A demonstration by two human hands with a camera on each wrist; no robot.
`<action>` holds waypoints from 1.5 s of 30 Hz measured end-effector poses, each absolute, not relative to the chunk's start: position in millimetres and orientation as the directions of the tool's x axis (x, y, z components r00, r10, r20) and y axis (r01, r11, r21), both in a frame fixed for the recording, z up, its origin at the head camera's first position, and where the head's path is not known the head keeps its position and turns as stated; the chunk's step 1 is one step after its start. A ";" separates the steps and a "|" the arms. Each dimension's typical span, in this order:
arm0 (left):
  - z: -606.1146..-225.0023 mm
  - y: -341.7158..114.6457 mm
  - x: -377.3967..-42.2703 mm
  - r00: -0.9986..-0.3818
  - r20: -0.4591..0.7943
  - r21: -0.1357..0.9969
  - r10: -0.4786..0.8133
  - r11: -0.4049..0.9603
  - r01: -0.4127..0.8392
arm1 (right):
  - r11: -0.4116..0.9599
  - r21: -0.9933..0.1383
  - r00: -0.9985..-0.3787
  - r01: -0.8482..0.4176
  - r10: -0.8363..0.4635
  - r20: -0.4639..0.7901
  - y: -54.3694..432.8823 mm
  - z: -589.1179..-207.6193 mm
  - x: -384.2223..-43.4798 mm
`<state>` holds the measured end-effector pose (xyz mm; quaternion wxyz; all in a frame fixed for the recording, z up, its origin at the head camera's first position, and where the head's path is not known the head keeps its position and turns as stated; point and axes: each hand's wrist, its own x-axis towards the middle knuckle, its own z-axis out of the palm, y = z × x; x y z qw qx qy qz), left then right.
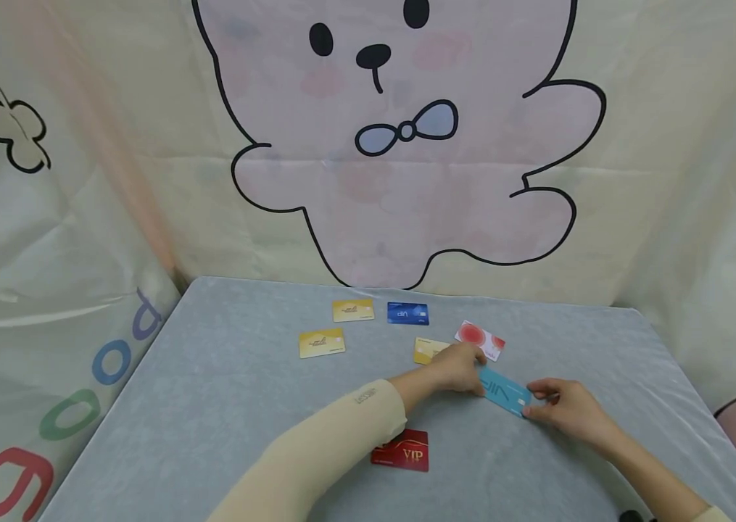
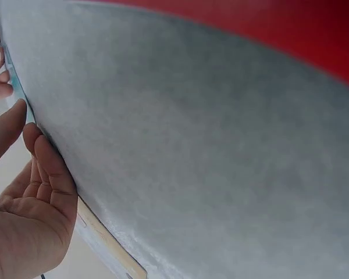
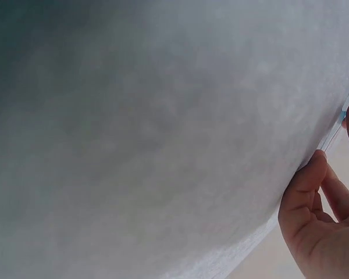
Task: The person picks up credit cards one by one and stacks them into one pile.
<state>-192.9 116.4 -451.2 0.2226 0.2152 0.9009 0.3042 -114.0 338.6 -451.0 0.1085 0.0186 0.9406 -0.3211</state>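
A light blue VIP card lies slantwise between my two hands on the grey cloth. My left hand grips its left end with thumb and fingers, hiding that end. At the opposite end my right hand pinches the card, thumb at the near corner and a fingertip at the far one. The left wrist view shows the left hand low against the cloth; the right wrist view shows the right hand likewise. Just beyond the left hand are a yellow card, partly covered, and a white-and-red card.
Two yellow cards and a dark blue card lie toward the back of the table. A red VIP card is nearer, partly under the left sleeve. Printed curtains hang behind and beside the table.
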 end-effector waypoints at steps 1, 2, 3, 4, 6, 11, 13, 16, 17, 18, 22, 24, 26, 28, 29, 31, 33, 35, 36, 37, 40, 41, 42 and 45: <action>-450.9 117.0 -192.9 -0.810 -0.271 0.634 0.520 0.730 0.256 | 0.797 -0.596 -0.977 0.099 -0.036 -0.210 338.2 -451.0 -114.1; -450.7 117.6 -193.0 -0.813 -0.275 0.630 0.514 0.735 0.252 | 0.798 -0.596 -0.978 0.095 -0.037 -0.205 337.8 -451.2 -114.3; -450.4 118.1 -192.9 -0.815 -0.277 0.625 0.510 0.739 0.250 | 0.798 -0.596 -0.979 0.092 -0.037 -0.201 337.4 -451.3 -114.4; -450.6 118.6 -192.9 -0.816 -0.281 0.623 0.505 0.743 0.246 | 0.797 -0.598 -0.980 0.090 -0.037 -0.197 337.0 -451.2 -114.5; -450.3 119.4 -192.7 -0.817 -0.285 0.620 0.501 0.747 0.242 | 0.795 -0.600 -0.981 0.088 -0.036 -0.192 336.2 -450.9 -114.6; -449.3 120.1 -192.2 -0.815 -0.284 0.625 0.505 0.742 0.242 | 0.792 -0.604 -0.981 0.091 -0.033 -0.191 335.4 -449.6 -115.0; -448.9 120.1 -191.3 -0.818 -0.278 0.629 0.504 0.739 0.242 | 0.788 -0.608 -0.980 0.096 -0.031 -0.194 335.4 -449.5 -115.3; -448.9 120.4 -189.4 -0.825 -0.258 0.645 0.502 0.726 0.240 | 0.779 -0.618 -0.980 0.105 -0.025 -0.199 334.9 -449.5 -115.8; -448.9 120.8 -188.7 -0.828 -0.252 0.651 0.501 0.721 0.238 | 0.777 -0.620 -0.979 0.109 -0.023 -0.201 334.6 -449.5 -115.8; -448.7 121.3 -188.0 -0.831 -0.248 0.657 0.499 0.717 0.235 | 0.775 -0.622 -0.979 0.114 -0.018 -0.203 334.2 -449.5 -116.0; -447.9 121.5 -186.4 -0.841 -0.227 0.673 0.491 0.703 0.230 | 0.763 -0.632 -0.977 0.136 -0.003 -0.214 332.6 -449.5 -116.8; -446.7 121.2 -186.1 -0.848 -0.219 0.674 0.484 0.703 0.227 | 0.755 -0.639 -0.975 0.147 0.003 -0.222 332.0 -449.3 -117.1; -445.3 120.2 -186.3 -0.853 -0.215 0.682 0.475 0.699 0.217 | 0.744 -0.649 -0.973 0.158 0.007 -0.229 331.3 -449.0 -117.2; -444.1 119.5 -186.8 -0.858 -0.217 0.689 0.466 0.696 0.204 | 0.731 -0.660 -0.971 0.171 0.013 -0.237 330.4 -448.6 -117.1; -443.9 119.1 -187.1 -0.859 -0.220 0.697 0.463 0.691 0.193 | 0.724 -0.667 -0.970 0.177 0.016 -0.241 330.0 -448.6 -116.9; -443.3 117.9 -187.2 -0.857 -0.238 0.719 0.458 0.676 0.162 | 0.694 -0.693 -0.967 0.196 0.018 -0.255 329.3 -448.6 -115.9; -443.8 116.9 -187.2 -0.852 -0.250 0.736 0.459 0.662 0.140 | 0.648 -0.729 -0.961 0.220 0.016 -0.276 328.9 -448.5 -114.1; -444.4 115.5 -186.9 -0.849 -0.257 0.756 0.463 0.643 0.122 | 0.597 -0.763 -0.954 0.250 0.015 -0.301 328.9 -448.4 -112.0; -444.6 114.7 -186.7 -0.847 -0.256 0.765 0.465 0.633 0.116 | 0.574 -0.776 -0.950 0.262 0.013 -0.312 328.9 -448.1 -110.9; -444.8 113.9 -186.6 -0.848 -0.250 0.772 0.468 0.624 0.117 | 0.558 -0.785 -0.948 0.269 0.008 -0.320 329.1 -447.8 -110.0; -443.5 111.6 -186.8 -0.849 -0.233 0.800 0.474 0.590 0.111 | 0.529 -0.802 -0.944 0.279 -0.002 -0.330 329.4 -445.6 -108.0; -443.0 111.0 -186.8 -0.850 -0.231 0.811 0.474 0.577 0.101 | 0.525 -0.805 -0.944 0.275 -0.009 -0.329 329.6 -444.6 -107.7; -442.1 110.2 -186.6 -0.850 -0.231 0.820 0.473 0.564 0.091 | 0.521 -0.809 -0.945 0.273 -0.013 -0.327 329.6 -443.3 -107.4; -440.5 107.6 -186.6 -0.843 -0.230 0.850 0.486 0.522 0.069 | 0.503 -0.821 -0.946 0.270 -0.020 -0.324 329.7 -439.3 -106.4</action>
